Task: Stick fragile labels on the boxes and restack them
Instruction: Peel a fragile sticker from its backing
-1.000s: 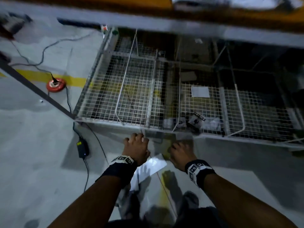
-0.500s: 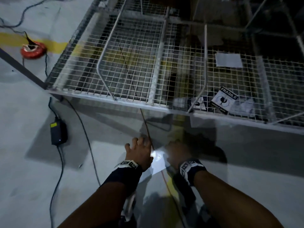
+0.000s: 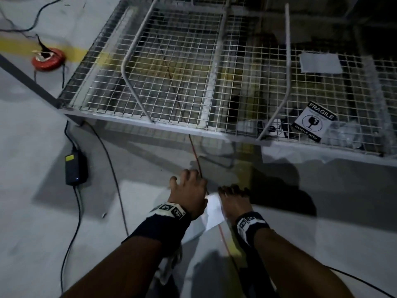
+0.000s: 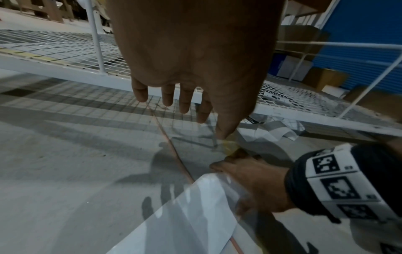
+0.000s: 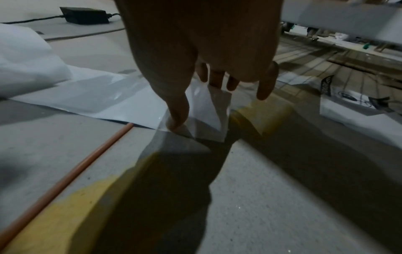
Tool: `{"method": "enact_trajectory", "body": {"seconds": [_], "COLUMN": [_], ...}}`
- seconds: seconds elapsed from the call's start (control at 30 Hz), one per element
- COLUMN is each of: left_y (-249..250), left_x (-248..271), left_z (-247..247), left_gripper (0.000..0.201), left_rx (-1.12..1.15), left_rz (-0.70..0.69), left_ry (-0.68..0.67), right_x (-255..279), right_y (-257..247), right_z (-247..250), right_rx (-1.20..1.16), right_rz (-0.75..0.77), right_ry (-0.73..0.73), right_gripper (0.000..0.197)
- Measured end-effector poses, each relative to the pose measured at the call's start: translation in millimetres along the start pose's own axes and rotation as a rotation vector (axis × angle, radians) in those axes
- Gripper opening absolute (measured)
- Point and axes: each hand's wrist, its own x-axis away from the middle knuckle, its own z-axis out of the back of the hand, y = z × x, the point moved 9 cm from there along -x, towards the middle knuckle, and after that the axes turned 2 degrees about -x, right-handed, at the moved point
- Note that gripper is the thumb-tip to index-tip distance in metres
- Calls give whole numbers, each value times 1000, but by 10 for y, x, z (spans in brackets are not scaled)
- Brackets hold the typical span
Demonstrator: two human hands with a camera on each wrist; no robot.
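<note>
A black and white FRAGILE label (image 3: 313, 121) lies on the wire mesh shelf (image 3: 171, 72) at the right, among crumpled clear wrap; the left wrist view shows this label (image 4: 274, 97) too. Low over the grey floor, both hands meet at a glossy white sheet (image 3: 212, 211). My right hand (image 3: 233, 198) pinches a folded corner of that sheet (image 5: 204, 111), thumb in front and fingers behind. My left hand (image 3: 189, 190) hovers beside it with fingers straight and spread (image 4: 185, 106), its thumb tip down by the sheet's far corner. Brown cardboard boxes (image 4: 324, 77) stand behind the rack.
A thin orange cable (image 3: 195, 151) runs under the hands and the sheet. A black power adapter (image 3: 76, 166) with its cord lies on the floor to the left, an orange cable reel (image 3: 48, 59) farther back. A white paper (image 3: 320, 63) rests on the mesh.
The head view has dropped and come closer. Both hands have moved down from the rack's front edge toward the floor, still together at the white sheet.
</note>
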Motion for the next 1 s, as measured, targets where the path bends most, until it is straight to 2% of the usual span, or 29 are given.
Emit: {"method": "enact_trajectory", "body": {"seconds": [0.1, 0.17, 0.23, 0.33, 0.47, 0.6, 0.63, 0.7, 0.77, 0.83, 0.93, 1.0], "left_y": [-15, -51, -119, -237, -425, -562, -555, -486, -400, -363, -424, -444], "left_x": [34, 84, 197, 463, 1000, 1540, 1647, 1940, 2285, 2634, 3160, 3458], "left_z": [-22, 0, 88, 480, 1634, 2936, 3208, 3869, 4564, 5181, 6062, 6467], "left_gripper": [58, 61, 67, 75, 65, 48, 48, 40, 18, 15, 20, 23], "left_rx": [-2, 13, 57, 123, 184, 236, 241, 236, 243, 220, 116, 68], "left_rz": [12, 33, 61, 82, 11, -77, -105, -188, -273, -286, -226, -207], "left_ry": [0, -12, -40, -14, 265, 511, 552, 637, 779, 936, 1126, 1237], "right_x": [50, 88, 206, 517, 1258, 2073, 2283, 2747, 3162, 3516, 4097, 4399], "right_y": [24, 27, -15, -19, -96, -63, -56, -50, -17, 100, 414, 607], "right_z": [204, 416, 824, 1677, 3115, 4486, 4811, 5491, 6106, 6648, 7397, 7675], "right_rx": [-21, -121, -277, -413, -346, -453, -455, -424, -384, -403, -534, -672], "right_rz": [2, 27, 94, 172, 365, 525, 565, 629, 656, 608, 395, 249], "right_ry": [-6, -25, -20, 93, 344, 493, 546, 648, 759, 904, 1103, 1171], "right_gripper": [60, 62, 52, 40, 30, 39, 34, 7, 19, 26, 54, 52]}}
